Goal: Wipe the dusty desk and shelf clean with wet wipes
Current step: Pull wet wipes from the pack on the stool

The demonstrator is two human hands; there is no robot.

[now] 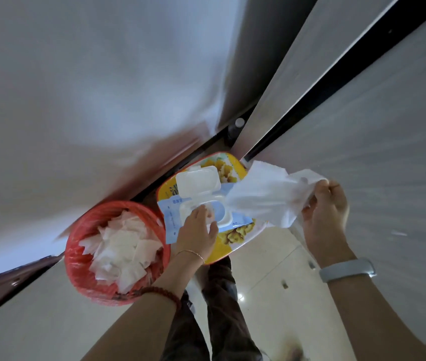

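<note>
A blue and white wet wipes pack [172, 220] lies on a yellow stool [235, 168], its white lid [197, 183] flipped open. My left hand [197, 234] presses flat on the pack beside the opening. My right hand [327, 212] pinches a white wet wipe [261, 194] that stretches from the pack's opening out to the right. The grey shelf board [378, 142] runs diagonally on the right, just behind the wipe.
A red bin [79, 259] lined with a red bag and holding several used white wipes stands left of the stool. A white wall fills the upper left. Glossy pale floor tiles [271, 272] and my dark trouser legs lie below.
</note>
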